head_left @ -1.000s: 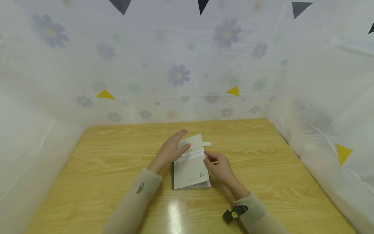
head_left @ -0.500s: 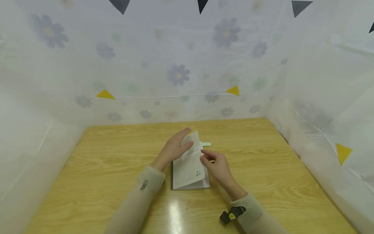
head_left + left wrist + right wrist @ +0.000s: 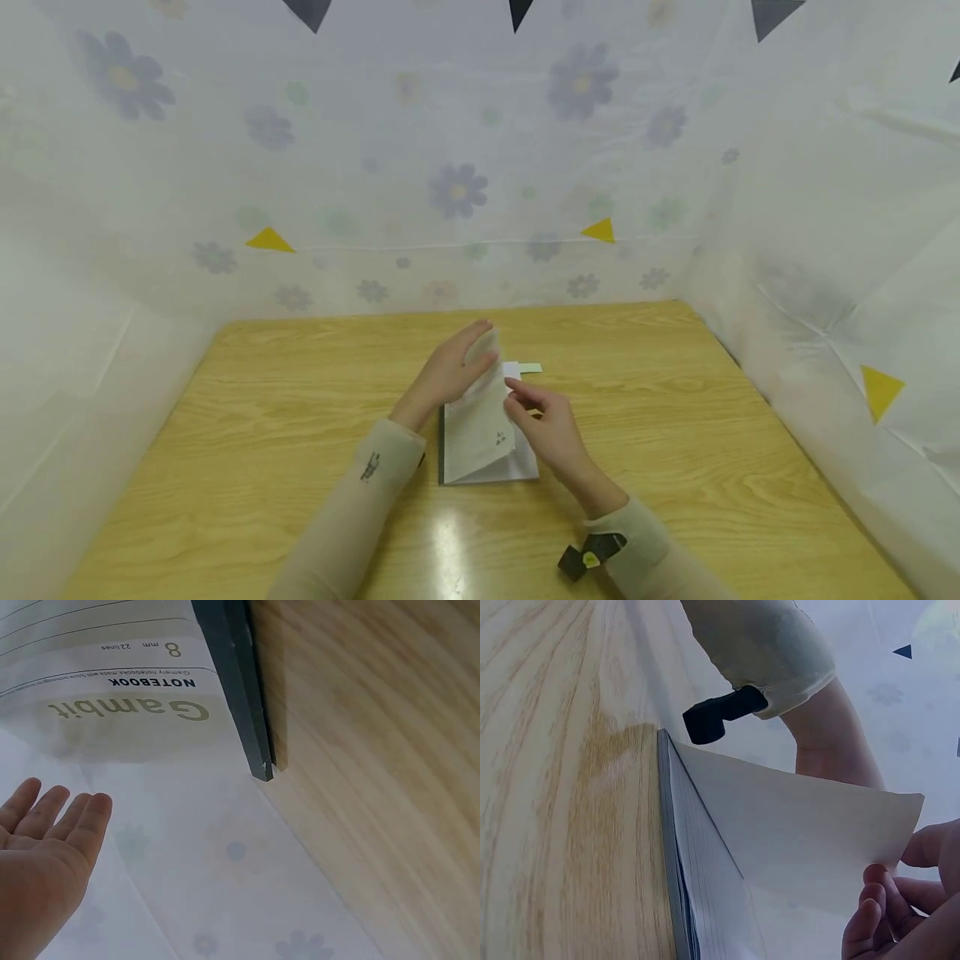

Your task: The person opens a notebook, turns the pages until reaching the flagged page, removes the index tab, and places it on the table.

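Note:
A Gambit notebook (image 3: pixel 476 437) with a dark spine lies mid-table. Its pale printed cover (image 3: pixel 142 727) is lifted at the right side, and white pages (image 3: pixel 705 877) show beneath. My right hand (image 3: pixel 553 429) pinches the cover's free edge between thumb and fingers; the right wrist view shows this grip at the corner of the raised cover. Over the upper left of the notebook my left hand (image 3: pixel 447 367) is held with its fingers straight. In the left wrist view that left hand (image 3: pixel 52 859) appears beside the cover, holding nothing.
A small pale tab (image 3: pixel 530 367) sticks out past the notebook's upper right side. The wooden table (image 3: pixel 300 400) is bordered by white flowered sheeting (image 3: pixel 360 167) at the back and sides. A black wrist camera (image 3: pixel 588 557) sits on the right sleeve.
The cover has swung up and leftward in my right hand's pinch, baring more white page. My left hand has shifted slightly up and to the right.

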The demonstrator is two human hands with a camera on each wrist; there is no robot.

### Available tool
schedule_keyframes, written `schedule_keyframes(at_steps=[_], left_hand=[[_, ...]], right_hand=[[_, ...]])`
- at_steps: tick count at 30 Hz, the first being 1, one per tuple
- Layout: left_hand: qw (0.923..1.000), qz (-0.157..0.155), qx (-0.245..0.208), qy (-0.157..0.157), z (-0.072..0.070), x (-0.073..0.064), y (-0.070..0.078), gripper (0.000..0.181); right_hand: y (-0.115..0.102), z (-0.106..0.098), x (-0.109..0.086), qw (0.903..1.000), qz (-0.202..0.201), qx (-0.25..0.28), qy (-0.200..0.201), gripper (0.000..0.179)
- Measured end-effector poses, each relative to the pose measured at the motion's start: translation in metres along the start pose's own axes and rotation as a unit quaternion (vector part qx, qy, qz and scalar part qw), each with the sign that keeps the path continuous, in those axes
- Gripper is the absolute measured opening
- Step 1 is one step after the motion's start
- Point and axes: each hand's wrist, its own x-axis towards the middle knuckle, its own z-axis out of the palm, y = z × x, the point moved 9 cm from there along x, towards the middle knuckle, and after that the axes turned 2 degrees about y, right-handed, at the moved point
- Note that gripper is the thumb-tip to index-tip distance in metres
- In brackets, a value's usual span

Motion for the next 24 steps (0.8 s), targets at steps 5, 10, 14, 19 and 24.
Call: schedule_keyframes(at_steps=[5,10,14,19,24], left_hand=[[0.9999,0.001,-0.013,0.004,-0.004,0.002,0.003,0.058],[0.9998,0.009,-0.017,0.004,-0.007,0.001,0.005,0.058],[0.9998,0.008,-0.019,0.003,-0.009,-0.001,0.004,0.060],[0.9997,0.012,-0.017,0.008,-0.013,-0.003,0.004,0.058],[0.9996,0.020,-0.015,0.010,-0.016,-0.005,0.004,0.057]], right_hand=[[-0.012,0.006,-0.002,0.9999,0.006,0.006,-0.008,0.033],[-0.040,0.012,-0.009,0.9997,0.000,0.011,-0.021,0.034],[-0.052,0.014,-0.012,0.9996,-0.007,0.010,-0.025,0.034],[-0.056,0.017,-0.013,0.9995,-0.006,0.009,-0.029,0.032],[-0.056,0.018,-0.013,0.9994,-0.007,0.009,-0.033,0.032]])
